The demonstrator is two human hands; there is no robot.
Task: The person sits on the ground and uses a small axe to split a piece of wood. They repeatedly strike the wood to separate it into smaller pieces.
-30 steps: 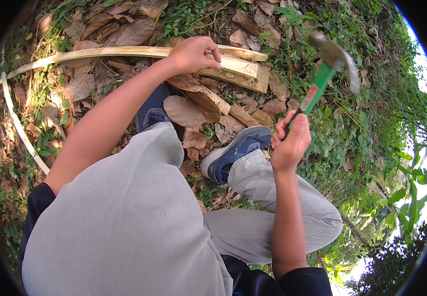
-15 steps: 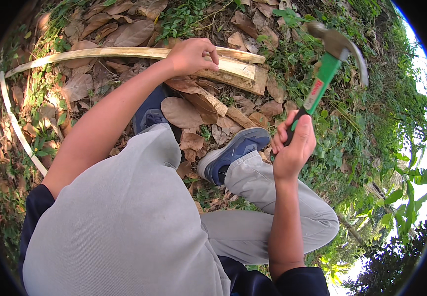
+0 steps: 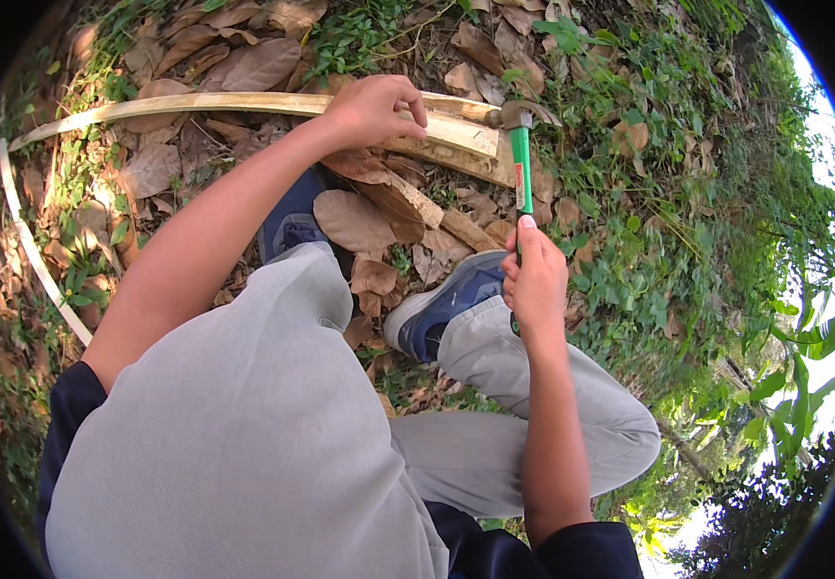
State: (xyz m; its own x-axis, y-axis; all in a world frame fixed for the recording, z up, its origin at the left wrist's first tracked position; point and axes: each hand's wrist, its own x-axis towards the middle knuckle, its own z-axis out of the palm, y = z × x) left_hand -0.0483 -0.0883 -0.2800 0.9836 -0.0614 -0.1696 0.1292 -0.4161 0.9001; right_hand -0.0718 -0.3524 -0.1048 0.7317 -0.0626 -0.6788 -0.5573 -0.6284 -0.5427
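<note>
My right hand [image 3: 538, 280] is wrapped round the dark grip of a claw hammer [image 3: 521, 159] with a green handle. The hammer's metal head overlaps the right end of the far wooden strip; whether it touches the wood, I cannot tell. My left hand [image 3: 376, 111] lies over the pale wooden strips [image 3: 461, 133], fingers curled and the thumb on the near side. Some of its fingertips are hidden. Beneath the strips' right ends is a flat wooden board [image 3: 494, 162]. One long strip [image 3: 195, 102] runs far out to the left.
Dry brown leaves [image 3: 355, 220] and green plants [image 3: 620, 183] cover the ground. A short piece of wood [image 3: 465, 230] lies near my blue shoe [image 3: 461, 289]. Another pale strip [image 3: 36, 251] bends down the left side. My grey-trousered legs [image 3: 244, 425] fill the near area.
The hammer has swung down and to the left, from raised at the right to the strips' right end, my right hand moving with it. My left hand has stayed in place.
</note>
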